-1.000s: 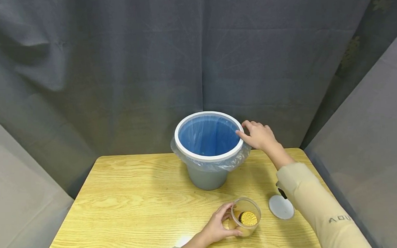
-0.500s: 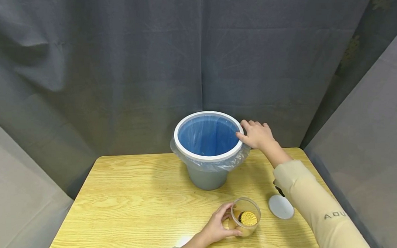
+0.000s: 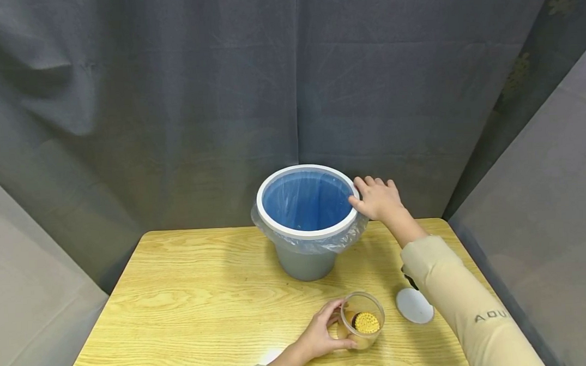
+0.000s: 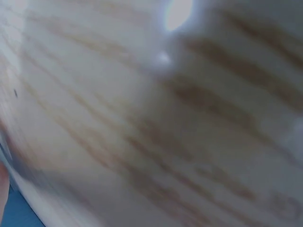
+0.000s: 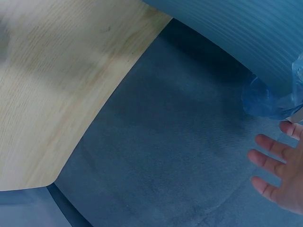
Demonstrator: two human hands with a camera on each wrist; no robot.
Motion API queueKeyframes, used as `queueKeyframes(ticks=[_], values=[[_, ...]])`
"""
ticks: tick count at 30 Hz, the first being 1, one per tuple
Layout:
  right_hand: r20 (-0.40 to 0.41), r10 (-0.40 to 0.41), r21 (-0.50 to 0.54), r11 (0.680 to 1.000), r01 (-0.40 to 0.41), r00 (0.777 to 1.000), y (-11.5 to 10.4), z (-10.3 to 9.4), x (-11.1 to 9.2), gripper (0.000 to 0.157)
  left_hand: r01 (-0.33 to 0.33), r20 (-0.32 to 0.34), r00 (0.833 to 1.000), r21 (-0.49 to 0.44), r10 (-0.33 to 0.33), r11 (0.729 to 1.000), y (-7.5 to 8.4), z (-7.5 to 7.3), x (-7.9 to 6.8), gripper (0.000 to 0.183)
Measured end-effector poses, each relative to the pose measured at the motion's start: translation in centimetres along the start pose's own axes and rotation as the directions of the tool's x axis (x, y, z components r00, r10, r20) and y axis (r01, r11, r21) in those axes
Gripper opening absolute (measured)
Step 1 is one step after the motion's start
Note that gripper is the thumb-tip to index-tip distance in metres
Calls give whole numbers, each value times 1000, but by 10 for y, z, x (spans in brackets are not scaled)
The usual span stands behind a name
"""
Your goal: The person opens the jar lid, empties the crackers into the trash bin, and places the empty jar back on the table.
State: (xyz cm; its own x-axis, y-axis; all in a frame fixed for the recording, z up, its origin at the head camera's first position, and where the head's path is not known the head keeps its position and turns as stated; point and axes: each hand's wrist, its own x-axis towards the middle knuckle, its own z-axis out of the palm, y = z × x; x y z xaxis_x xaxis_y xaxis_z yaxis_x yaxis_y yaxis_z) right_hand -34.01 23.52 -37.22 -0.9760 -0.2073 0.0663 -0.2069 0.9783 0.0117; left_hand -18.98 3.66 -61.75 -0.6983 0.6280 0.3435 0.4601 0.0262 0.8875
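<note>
In the head view my left hand point(image 3: 321, 334) grips the side of a clear, round, open-topped tub point(image 3: 377, 322) standing on the table. Inside it lies a round, studded yellow piece point(image 3: 366, 322) with a dark edge; its kind cannot be made out. My right hand point(image 3: 379, 201) is at the right side of a grey waste bin point(image 3: 306, 264), thumb at the white rim point(image 3: 309, 234). In the right wrist view its fingers point(image 5: 270, 163) are spread and fairly straight, one fingertip by the rim and the rest free. The left wrist view has mostly blurred tabletop.
A clear bin liner point(image 3: 344, 241) is folded over the bin's rim and hangs outside. Right of the tub a round white lid point(image 3: 415, 305) lies flat on the wooden table point(image 3: 180, 308). Grey curtains point(image 3: 211, 110) stand behind and at both sides.
My right hand's fingers have eased slightly outward from the rim, and the right forearm has shifted a little left. The left hand and tub stay put.
</note>
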Motion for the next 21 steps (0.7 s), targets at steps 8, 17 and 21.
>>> queueKeyframes(ticks=[8, 17, 21], values=[[3, 0, -2, 1000, 0, 1000, 0, 1, 0, 53, 44, 30, 999, -22, -43, 999, 7, -4, 1, 84], [11, -6, -9, 1000, 7, 1000, 1, 1, 0, 54, 35, 28, 999, -12, -35, 999, 5, -3, 4, 86], [10, -7, -4, 1000, 7, 1000, 1, 1, 0, 54, 47, 47, 998, -19, -46, 999, 6, -4, 5, 87]])
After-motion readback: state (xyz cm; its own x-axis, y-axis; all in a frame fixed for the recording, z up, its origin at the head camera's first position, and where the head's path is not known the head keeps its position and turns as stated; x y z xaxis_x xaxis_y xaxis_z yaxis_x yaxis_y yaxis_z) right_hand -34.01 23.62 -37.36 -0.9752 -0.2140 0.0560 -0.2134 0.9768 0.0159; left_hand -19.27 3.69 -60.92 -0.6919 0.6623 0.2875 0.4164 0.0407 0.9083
